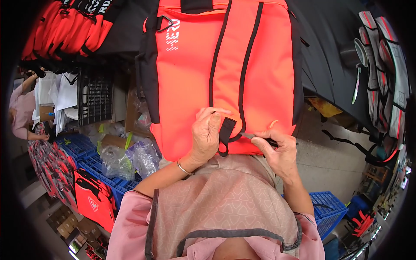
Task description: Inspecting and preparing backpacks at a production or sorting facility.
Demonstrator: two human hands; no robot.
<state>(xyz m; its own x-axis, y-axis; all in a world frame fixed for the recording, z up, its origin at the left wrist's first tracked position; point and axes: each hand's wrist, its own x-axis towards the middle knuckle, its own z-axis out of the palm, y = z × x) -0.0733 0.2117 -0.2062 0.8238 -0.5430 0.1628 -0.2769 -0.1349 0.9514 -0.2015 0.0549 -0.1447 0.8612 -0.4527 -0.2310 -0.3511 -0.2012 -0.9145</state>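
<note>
A bright orange-red backpack with black sides lies in front of me, its lower end against my lap. A wide padded shoulder strap with black edging runs down its middle. My left hand is closed, pinching the lower end of this strap beside a black webbing loop. To the right of the loop, my right hand is closed around a small tool with a pointed metal tip and a dark handle. Its tip is close to the strap's edging; the handle is mostly hidden by my fingers.
A dark-covered table carries the backpack's far part. Red and black bags are piled at the far left; grey straps hang at the right. Blue crates stand on both sides. Another person is at the left.
</note>
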